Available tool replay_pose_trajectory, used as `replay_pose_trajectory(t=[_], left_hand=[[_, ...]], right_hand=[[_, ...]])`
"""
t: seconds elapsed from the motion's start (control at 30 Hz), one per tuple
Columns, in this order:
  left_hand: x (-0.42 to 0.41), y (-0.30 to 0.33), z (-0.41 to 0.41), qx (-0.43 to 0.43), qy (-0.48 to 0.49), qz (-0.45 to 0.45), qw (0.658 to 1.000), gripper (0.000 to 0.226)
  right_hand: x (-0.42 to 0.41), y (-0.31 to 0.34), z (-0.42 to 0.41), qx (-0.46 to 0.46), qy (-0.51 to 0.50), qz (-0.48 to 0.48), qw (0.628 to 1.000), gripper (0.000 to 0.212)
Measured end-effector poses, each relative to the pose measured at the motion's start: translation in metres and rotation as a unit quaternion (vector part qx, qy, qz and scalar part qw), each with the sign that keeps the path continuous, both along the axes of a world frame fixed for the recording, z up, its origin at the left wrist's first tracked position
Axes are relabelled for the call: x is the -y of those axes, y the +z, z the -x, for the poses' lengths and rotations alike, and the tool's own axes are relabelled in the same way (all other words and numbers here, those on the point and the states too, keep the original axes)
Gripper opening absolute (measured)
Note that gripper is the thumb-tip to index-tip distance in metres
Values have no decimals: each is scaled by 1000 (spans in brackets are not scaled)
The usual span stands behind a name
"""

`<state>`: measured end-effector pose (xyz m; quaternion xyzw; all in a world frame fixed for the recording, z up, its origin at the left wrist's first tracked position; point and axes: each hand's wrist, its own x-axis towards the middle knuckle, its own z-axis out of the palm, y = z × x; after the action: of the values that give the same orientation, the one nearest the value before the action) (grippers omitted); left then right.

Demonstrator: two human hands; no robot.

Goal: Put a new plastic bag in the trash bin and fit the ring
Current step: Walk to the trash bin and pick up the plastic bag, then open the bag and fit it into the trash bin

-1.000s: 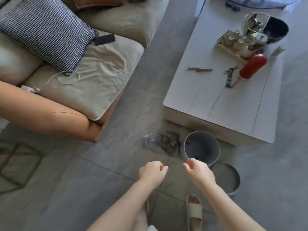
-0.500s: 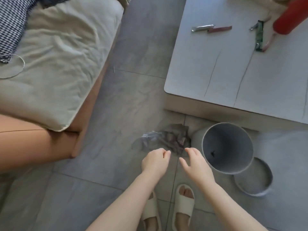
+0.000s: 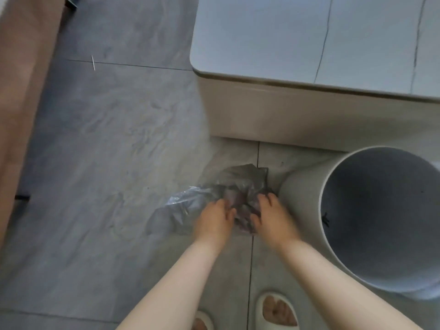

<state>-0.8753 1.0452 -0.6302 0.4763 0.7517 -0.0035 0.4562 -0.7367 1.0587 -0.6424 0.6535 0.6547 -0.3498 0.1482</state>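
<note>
The fingers [image 3: 267, 198] of the right hand [image 3: 270, 216] are seen spread and pressed down onto the crumpled plastic bag [image 3: 214, 194], and those of the left hand [image 3: 215, 219] are curled loosely over its near edge; contact is evident on both sides, but a closed grip cannot be told, since the fingertips are blurred and partly sunk in the folds. The bag is found on the floor [image 3: 107, 151], directly under and just ahead of both hands, bunched into a dark heap between them, with a flatter, shinier tail drawn out toward the left and slightly nearer the person. Its long axis is thus laid roughly left to right, across the line of the forearms. The trash bin [image 3: 307, 198] is stood just beside the heap on the right, its open mouth turned up and apparently empty apart from a small dark speck on the inner wall; it is nearer to the right hand, which is almost against its side. The ring is not made out with certainty here. Behind bag and bin, the low pale surface [image 3: 297, 39] is seen, well apart from the hands. It is judged that the bag must first be gathered and lifted, then carried rightward to the bin.
</note>
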Motion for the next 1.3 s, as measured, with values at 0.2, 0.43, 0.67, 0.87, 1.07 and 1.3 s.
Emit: replay_pose_trajectory(t=[0.2, 0.43, 0.67, 0.87, 1.07, 1.3], left_hand=[[-17, -35, -7, 1, 38, -38, 999, 37], [-20, -46, -11, 38, 190, -31, 981, 24], [-15, 19, 24, 71, 240, -46, 967, 20], [-17, 118, 66, 111, 268, -70, 955, 15], [-16, 241, 87, 165, 275, -48, 946, 20], [-9, 359, 75, 289, 309, 10, 906, 24]], right_hand=[[-9, -39, 2, 18, -54, 45, 997, 60], [-16, -41, 5, -28, -94, -20, 995, 32], [-13, 29, 14, -60, -122, -37, 990, 25], [-26, 131, 21, -167, -222, -83, 957, 9], [-38, 241, 8, -180, -223, -62, 956, 10], [-30, 357, -4, -268, -198, -56, 941, 19]])
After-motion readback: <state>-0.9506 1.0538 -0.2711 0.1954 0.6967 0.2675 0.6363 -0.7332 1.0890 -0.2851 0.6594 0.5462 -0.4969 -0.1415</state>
